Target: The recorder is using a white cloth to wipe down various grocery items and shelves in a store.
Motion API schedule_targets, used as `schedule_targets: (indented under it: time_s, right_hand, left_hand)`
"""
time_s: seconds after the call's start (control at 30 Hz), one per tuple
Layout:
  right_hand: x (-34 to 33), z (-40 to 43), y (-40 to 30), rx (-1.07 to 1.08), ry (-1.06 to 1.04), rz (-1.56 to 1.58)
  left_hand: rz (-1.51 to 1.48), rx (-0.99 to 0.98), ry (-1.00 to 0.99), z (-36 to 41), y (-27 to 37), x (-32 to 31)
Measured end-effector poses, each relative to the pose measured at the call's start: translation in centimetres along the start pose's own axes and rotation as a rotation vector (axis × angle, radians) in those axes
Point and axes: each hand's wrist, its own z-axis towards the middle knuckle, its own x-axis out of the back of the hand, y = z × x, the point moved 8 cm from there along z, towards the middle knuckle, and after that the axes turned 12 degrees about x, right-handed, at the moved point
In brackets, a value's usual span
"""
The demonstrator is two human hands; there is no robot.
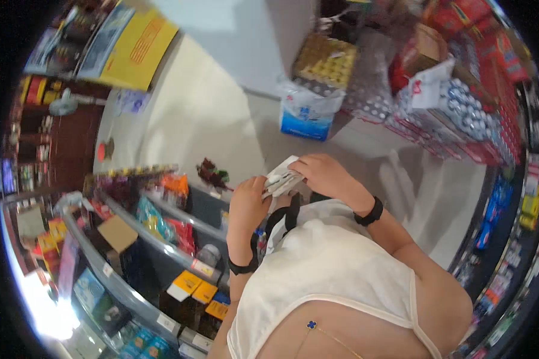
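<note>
Both hands meet on a small white, flattened packet or folded bundle, held before my waist. My left hand grips its left end, fingers curled over the edge. At the other end, my right hand pinches the upper right part. Blur hides what the bundle is made of; dark lines run along its side. A black band circles my right wrist, and another black band is on my left.
Shelving with packaged goods stands close on my left. More stocked shelves curve along the right. Ahead on the floor are a blue-and-white bag and wrapped stacks of cans. A yellow panel is at upper left.
</note>
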Motion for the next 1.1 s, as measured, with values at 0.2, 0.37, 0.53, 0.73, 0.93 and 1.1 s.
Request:
schedule_targets:
  time_s: [0.2,0.37,0.53,0.73,0.93,1.1]
  right_hand:
    - [8.3,-12.0,3.2,-0.106,0.055,-0.123]
    - [14.2,-25.4,9.4,-0.421,0.209,-0.214]
    - [22.1,-34.0,12.5,-0.65,0.334,-0.252]
    - [27.6,-40.9,16.7,-0.733,0.346,-0.352]
    - [31.9,-53.2,21.4,-1.035,0.372,-0.278]
    - [37.8,-65.9,22.2,-1.243,0.556,-0.34]
  left_hand:
    - [-0.01,-0.221,-0.146,3.7,11.3,-7.9]
    - [0.061,-0.62,-0.251,5.7,26.4,-15.1]
    - [0.082,-0.874,-0.39,6.4,37.8,-20.9]
    - [0.059,-1.014,-0.521,9.0,49.7,-27.5]
    - [0.188,-1.163,-0.707,8.6,63.5,-37.6]
    - [0.134,-1.288,-0.757,5.4,73.5,-43.7]
